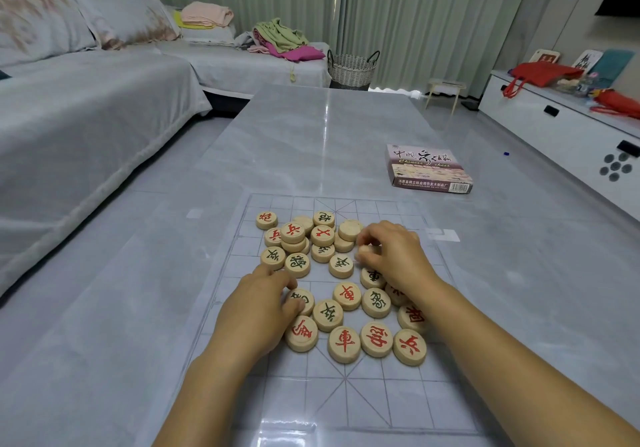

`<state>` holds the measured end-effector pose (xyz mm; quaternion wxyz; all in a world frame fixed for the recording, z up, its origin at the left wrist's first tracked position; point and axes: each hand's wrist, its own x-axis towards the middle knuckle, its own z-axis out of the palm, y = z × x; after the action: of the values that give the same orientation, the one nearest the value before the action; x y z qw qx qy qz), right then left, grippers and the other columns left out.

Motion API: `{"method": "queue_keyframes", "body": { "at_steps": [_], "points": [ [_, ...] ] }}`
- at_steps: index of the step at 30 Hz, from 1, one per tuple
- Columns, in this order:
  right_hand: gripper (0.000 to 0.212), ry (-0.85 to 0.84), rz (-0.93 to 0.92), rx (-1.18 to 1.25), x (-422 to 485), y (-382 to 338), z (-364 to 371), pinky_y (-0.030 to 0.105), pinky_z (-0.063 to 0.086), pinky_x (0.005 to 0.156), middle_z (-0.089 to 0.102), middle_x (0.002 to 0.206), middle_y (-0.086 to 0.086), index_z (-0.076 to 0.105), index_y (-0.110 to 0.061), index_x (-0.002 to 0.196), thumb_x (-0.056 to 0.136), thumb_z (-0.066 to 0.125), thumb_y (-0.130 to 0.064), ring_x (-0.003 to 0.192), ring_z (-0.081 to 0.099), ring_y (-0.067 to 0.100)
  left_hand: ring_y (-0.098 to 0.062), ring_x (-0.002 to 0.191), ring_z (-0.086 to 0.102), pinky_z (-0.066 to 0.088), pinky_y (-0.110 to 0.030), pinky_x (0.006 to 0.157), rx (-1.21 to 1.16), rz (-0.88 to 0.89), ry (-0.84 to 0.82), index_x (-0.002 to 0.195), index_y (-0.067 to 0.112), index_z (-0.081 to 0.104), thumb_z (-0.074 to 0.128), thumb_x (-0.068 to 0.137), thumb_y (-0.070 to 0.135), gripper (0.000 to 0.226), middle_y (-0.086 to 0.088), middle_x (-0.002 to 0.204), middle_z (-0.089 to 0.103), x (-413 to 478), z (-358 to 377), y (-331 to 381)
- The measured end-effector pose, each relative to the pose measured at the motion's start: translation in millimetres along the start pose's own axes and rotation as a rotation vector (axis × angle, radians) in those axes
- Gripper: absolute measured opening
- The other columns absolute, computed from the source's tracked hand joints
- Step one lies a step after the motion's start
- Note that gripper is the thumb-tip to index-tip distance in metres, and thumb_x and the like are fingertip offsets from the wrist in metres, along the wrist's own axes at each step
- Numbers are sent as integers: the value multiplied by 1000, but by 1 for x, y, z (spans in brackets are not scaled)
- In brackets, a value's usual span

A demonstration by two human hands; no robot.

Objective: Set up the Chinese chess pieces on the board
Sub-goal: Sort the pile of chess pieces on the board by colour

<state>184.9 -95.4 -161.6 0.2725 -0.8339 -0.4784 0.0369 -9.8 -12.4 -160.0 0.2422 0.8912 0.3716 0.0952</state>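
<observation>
Pinching a small pale wooden disc (367, 249) between thumb and curled fingers, the right hand (393, 256) sits over the right side of the heap; the disc's face is hidden.

Left hand (256, 311) lies palm down at the heap's left edge, fingers loosely spread and gripping nothing. Its thumb rests on a dark-lettered piece (303, 300).

Round pale wooden chess pieces (344, 342), marked in red or dark green, are bunched in the middle of the translucent plastic board sheet with grey grid lines (346, 394). Most lie face up; a few at the far side show blank backs, and some there are stacked on one another. None stands in a row along either end — the near diagonal-crossed squares are bare.

The board lies flat on the near part of a glossy grey marble-pattern table (311, 134). A purple cardboard chess box (429, 169) lies beyond the board's far right corner — apart from it.

Grey-covered sofa (86, 117) to the left; woven basket with dark handles (351, 67) past the table's far end.
</observation>
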Motion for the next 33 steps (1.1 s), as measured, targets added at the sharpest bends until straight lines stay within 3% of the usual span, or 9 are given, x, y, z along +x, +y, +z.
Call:
{"method": "queue_keyframes", "body": {
  "at_steps": [3, 8, 13, 17, 20, 25, 29, 33],
  "points": [
    [6, -56, 63, 202, -7, 2, -6, 31, 44, 89, 62, 104, 1, 68, -19, 88, 86, 63, -21, 99, 57, 17, -18, 110, 50, 46, -31, 87, 5, 3, 2, 118, 24, 55, 54, 89, 35, 31, 2, 126, 48, -1, 0, -1],
    [22, -27, 225, 152, -8, 16, -6, 41, 48, 93, 60, 112, 4, 67, -17, 106, 86, 63, -25, 100, 60, 19, -18, 111, 49, 45, -31, 86, 19, 4, 9, 120, 24, 54, 54, 89, 35, 33, 2, 127, 48, -1, 1, 0],
    [35, 18, 143, 107, 9, 6, -3, 36, 48, 91, 50, 123, 4, 55, -16, 125, 91, 56, -26, 95, 54, 13, -18, 112, 48, 45, -31, 87, 25, 2, 7, 121, 24, 54, 54, 89, 36, 33, 2, 127, 48, -1, 1, 1],
    [49, -68, 68, 22, 25, -3, 8, 34, 43, 96, 42, 128, 5, 44, -19, 136, 89, 58, -26, 113, 49, 22, -17, 111, 49, 46, -31, 87, 12, 5, 9, 120, 25, 54, 54, 89, 35, 32, 2, 126, 47, -1, 1, 0],
    [48, -95, 80, 13, 31, -7, 9, 34, 42, 93, 48, 123, 6, 50, -19, 131, 85, 63, -27, 112, 50, 24, -17, 111, 49, 46, -31, 87, -1, 8, 8, 119, 25, 54, 55, 88, 35, 33, 2, 126, 47, 0, 0, -1],
    [32, 16, 116, 68, 16, -1, -6, 33, 46, 84, 57, 107, 2, 61, -18, 115, 89, 56, -35, 98, 56, 20, -17, 112, 49, 46, -32, 88, -11, 11, 2, 120, 24, 54, 55, 88, 36, 33, 2, 126, 48, -1, 0, -2],
    [25, 124, 298, 341, -12, 29, -30, 39, 47, 80, 67, 86, 2, 64, -14, 88, 94, 47, -31, 84, 62, 24, -17, 112, 49, 46, -32, 88, -4, 10, 2, 121, 24, 53, 55, 89, 36, 35, 3, 127, 47, -1, 0, 0],
    [33, 119, 470, 365, -42, 55, -43, 42, 47, 75, 66, 75, 10, 65, -6, 85, 96, 44, -30, 74, 58, 26, -17, 110, 50, 46, -32, 88, -33, 0, -4, 119, 23, 54, 57, 88, 34, 32, 2, 124, 48, -1, -1, -2]
  ]
}}
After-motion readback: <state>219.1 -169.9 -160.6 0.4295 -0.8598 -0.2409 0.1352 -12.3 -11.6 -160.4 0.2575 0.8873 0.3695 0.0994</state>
